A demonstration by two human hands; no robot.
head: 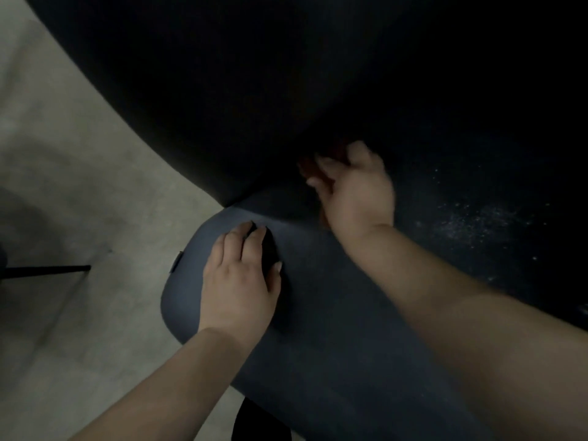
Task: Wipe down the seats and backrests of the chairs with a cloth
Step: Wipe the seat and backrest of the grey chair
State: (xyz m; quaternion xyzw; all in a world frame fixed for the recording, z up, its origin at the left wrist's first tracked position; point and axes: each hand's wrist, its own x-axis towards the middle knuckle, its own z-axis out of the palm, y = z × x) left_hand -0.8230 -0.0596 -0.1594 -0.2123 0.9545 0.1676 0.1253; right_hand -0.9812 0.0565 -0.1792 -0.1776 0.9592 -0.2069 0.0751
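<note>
We recorded the left hand (238, 281) resting flat, fingers relaxed, on the blue chair seat (318, 313) at centre frame. The right hand (356, 192), motion-blurred, pressed a reddish-brown cloth (313, 168) where the seat meets the dark backrest (254, 90) just above centre; we could not tell whether its fingers gripped it. White specks (471, 224) lay at right. Pale floor (63, 154) filled the left.

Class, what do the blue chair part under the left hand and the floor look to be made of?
Chair part: probably matte woven upholstery over padding; it looks soft, with rounded edges and no shine. Floor: likely smooth concrete, pale grey, mottled, seamless.
</note>
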